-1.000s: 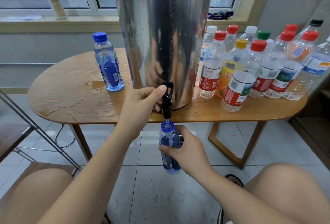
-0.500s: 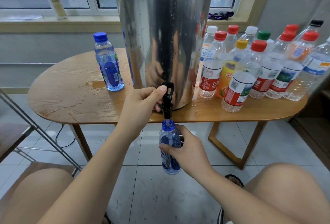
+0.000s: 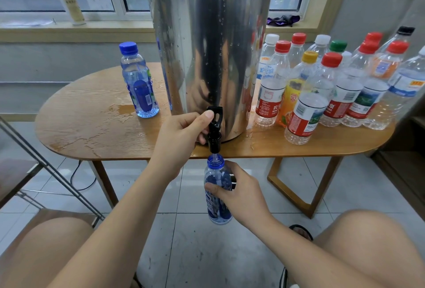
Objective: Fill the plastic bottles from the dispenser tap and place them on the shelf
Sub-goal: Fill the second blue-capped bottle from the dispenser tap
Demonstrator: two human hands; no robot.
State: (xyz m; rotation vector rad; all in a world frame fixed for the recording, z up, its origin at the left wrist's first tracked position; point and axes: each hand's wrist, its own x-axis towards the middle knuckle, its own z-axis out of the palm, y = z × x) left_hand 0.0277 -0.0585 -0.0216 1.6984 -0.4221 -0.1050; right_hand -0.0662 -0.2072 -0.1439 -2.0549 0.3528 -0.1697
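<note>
A tall steel dispenser (image 3: 207, 53) stands on the wooden table (image 3: 92, 131), its black tap (image 3: 214, 131) hanging over the front edge. My left hand (image 3: 179, 136) pinches the tap lever, thumb on top. Below the tap, my right hand (image 3: 241, 193) grips an uncapped blue plastic bottle (image 3: 217, 198) held upright, mouth right under the spout, with water running into it. A capped blue bottle (image 3: 139, 83) stands full on the table to the dispenser's left.
Several capped plastic bottles (image 3: 333, 87) with red, white, yellow, green and black caps crowd the table's right side. Spilled water (image 3: 119, 113) wets the tabletop. A metal frame (image 3: 46, 163) slants at the left. My knees flank the tiled floor.
</note>
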